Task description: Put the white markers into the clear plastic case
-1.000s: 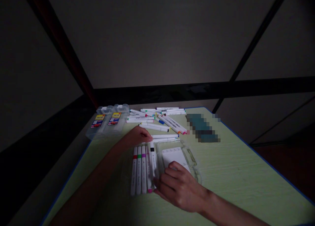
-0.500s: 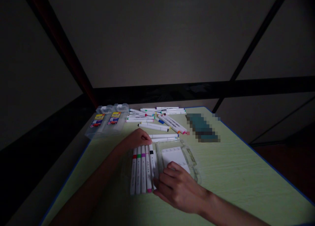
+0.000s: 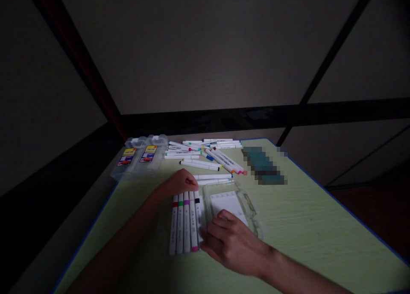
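Note:
A clear plastic case (image 3: pixel 209 191) lies opened out on the table, with a row of white markers (image 3: pixel 180 228) side by side in its left half. Their bands are red, green, purple and pink. At the row's right edge is a marker with a black band (image 3: pixel 197 213). My left hand (image 3: pixel 179 182) is closed, its fingertips at that marker's far end. Curled around the near end is my right hand (image 3: pixel 231 243), thumb and fingers pinched; the exact contact is partly hidden. A white card (image 3: pixel 227 202) shows in the case's right half.
Many loose white markers (image 3: pixel 198 163) lie across the back of the pale green table (image 3: pixel 307 230). Two clear cases with labels (image 3: pixel 150 159) stand at the back left. A blurred-out teal object (image 3: pixel 262 164) lies at the back right. The table has a blue edge.
Both hands stay almost where they were. The black-banded marker has shifted slightly toward me and sits closer along the row.

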`<state>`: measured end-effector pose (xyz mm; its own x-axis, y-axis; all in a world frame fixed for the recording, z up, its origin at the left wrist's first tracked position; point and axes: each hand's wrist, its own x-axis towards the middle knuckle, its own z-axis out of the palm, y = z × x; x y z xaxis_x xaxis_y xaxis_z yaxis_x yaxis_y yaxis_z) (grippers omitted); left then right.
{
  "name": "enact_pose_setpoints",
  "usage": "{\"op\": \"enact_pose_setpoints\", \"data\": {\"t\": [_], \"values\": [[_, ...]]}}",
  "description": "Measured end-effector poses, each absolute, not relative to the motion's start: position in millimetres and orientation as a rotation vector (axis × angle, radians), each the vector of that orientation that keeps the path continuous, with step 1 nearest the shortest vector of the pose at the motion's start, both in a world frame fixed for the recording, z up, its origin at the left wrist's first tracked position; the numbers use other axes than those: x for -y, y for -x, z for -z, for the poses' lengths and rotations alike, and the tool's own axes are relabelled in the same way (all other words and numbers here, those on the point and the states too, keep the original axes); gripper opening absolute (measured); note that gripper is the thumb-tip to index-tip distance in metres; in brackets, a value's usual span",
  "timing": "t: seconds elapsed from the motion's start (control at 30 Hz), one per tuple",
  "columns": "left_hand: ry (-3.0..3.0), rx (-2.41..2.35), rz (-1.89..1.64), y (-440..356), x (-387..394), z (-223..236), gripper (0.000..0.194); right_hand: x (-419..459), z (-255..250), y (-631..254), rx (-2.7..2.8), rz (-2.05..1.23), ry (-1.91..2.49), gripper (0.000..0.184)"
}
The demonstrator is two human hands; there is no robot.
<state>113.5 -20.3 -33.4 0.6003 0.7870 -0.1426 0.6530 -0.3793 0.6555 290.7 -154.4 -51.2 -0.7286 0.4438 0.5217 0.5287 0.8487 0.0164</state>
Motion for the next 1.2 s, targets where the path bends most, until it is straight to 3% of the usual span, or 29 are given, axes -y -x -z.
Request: {"op": "enact_pose_setpoints", "data": {"t": [0.3,1.2], "values": [[-2.106,-1.154,-0.245,-115.2,22.9,29.9,0.024,154.6,51.8,-292.4,2.579,0.138,0.738,0.030],[-2.062,-1.137,-0.265,-115.3,24.3,32.9,0.023,155.9,49.4,-293.2,2.665,0.202,0.730,0.033]]}}
